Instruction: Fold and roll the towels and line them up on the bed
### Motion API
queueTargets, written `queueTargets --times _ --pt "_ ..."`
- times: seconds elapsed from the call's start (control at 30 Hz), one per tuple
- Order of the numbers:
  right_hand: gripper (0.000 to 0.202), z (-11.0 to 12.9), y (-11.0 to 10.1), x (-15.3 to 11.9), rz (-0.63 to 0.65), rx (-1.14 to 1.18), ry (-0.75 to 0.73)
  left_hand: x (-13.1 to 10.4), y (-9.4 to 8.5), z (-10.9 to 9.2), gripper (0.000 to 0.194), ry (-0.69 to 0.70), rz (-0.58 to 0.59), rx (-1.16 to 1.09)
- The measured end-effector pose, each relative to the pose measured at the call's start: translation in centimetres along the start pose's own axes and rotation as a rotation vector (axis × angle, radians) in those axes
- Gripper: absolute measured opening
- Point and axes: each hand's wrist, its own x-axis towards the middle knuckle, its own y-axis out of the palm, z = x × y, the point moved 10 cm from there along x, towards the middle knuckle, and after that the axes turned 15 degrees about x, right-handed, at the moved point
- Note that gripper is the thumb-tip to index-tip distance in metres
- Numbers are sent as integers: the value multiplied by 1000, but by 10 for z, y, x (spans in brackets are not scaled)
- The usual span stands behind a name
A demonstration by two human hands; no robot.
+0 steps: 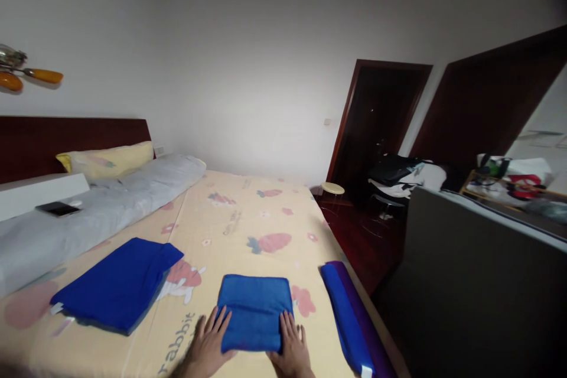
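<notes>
A blue cloth (254,301), folded into a rough square, lies flat on the bed in front of me. My left hand (211,339) rests at its left edge, fingers stretched out and touching the fabric. On the opposite side, my right hand (291,339) lies with its fingers extended over the lower right edge. To the left is a larger darker-blue folded cloth (119,283) with a white tag at its near corner. A long, narrow blue and purple folded cloth (352,313) lies along the bed's right edge.
The bed has a cream printed sheet (270,212). A grey rolled bedding bundle (133,189), a yellow pillow (110,159) and a dark flat device (58,208) are at the left. A dark panel (469,283) stands right of the bed; a round stool (332,188) is beyond.
</notes>
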Motion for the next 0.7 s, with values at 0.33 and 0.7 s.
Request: queueTargets --times 0.33,0.7 --pt "63 51 29 -23 -116 -90 -526 -15 4 -62 85 303 -447 102" --pt "54 -3 -17 -40 -262 -202 -603 -29 -3 20 66 173 -376 72"
